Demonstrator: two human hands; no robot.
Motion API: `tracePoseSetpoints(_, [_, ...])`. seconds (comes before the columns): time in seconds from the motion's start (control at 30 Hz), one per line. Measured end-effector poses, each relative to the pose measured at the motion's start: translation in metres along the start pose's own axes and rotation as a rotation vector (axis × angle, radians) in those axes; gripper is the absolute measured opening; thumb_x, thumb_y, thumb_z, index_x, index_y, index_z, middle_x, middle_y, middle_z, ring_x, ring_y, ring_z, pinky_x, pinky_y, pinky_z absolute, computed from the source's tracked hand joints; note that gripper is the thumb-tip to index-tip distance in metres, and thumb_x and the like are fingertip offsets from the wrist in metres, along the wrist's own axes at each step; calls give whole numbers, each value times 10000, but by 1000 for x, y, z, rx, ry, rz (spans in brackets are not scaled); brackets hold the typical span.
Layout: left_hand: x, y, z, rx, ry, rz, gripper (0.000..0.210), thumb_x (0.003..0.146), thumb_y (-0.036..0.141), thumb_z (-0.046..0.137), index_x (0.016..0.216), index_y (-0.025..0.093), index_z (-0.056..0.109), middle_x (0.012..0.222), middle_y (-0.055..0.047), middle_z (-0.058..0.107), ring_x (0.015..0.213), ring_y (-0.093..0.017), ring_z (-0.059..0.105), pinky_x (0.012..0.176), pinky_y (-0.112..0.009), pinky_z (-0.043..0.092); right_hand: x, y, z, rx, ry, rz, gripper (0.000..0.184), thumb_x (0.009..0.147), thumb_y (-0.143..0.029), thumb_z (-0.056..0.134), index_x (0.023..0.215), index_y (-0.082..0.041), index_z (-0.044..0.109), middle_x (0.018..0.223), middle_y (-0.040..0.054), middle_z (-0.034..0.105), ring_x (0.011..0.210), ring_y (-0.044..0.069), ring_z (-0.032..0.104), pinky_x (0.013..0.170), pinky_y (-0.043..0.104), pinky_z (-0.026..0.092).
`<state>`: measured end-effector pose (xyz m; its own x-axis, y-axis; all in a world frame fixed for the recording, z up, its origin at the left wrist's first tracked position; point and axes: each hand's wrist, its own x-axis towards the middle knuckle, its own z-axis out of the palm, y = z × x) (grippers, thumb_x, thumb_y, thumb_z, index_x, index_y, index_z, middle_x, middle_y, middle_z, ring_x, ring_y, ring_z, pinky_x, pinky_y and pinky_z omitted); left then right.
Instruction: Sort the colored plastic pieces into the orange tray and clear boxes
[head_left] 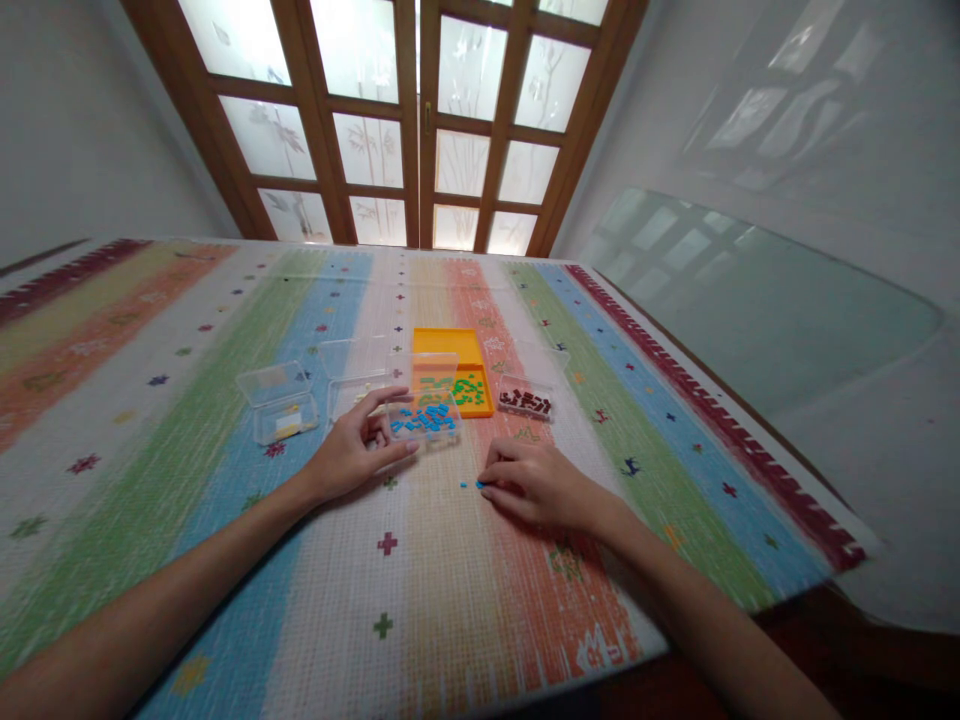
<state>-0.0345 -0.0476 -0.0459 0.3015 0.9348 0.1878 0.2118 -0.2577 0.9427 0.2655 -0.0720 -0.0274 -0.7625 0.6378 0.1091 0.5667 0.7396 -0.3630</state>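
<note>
My left hand grips the left side of a transparent plastic box with its lid up. Several small blue pieces lie inside it. On the tablecloth, my right hand has its fingertips closed on a tiny blue piece. Another loose blue piece lies just left of those fingertips. Behind the transparent box stands an open orange box holding small green pieces, partly seen through the raised lid.
Right of the orange box is an open transparent box of dark brown pieces. Two more open transparent boxes stand at the left, one with something yellowish inside, the other partly behind my left hand. A striped tablecloth covers the table.
</note>
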Motion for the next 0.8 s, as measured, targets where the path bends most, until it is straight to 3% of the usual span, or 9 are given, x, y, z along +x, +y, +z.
tracePoseSetpoints(0.2, [0, 0, 0, 4, 3, -5, 616, 827, 371, 826, 1360, 206, 564, 1387, -134, 643, 614, -57, 538, 554, -234, 494, 0, 0, -1, -21, -9, -15, 169, 1000, -203, 579, 979, -169, 744, 956, 70, 684, 784, 154, 608, 698, 280, 420])
tracePoseSetpoints(0.6, [1, -2, 0, 5, 12, 22, 614, 826, 368, 823, 1360, 208, 566, 1359, -129, 658, 618, -61, 561, 556, -236, 529, 6, -9, 21, -317, 24, -49, 124, 930, -149, 525, 905, -147, 646, 883, 101, 643, 737, 182, 522, 645, 308, 378])
tracePoseSetpoints(0.8, [0, -2, 0, -22, -2, 22, 644, 816, 352, 831, 1378, 204, 552, 1416, -153, 626, 692, -90, 641, 633, -277, 586, 6, -11, 17, -253, 32, -55, 113, 921, -158, 517, 925, -159, 629, 892, 90, 652, 732, 173, 535, 642, 297, 386])
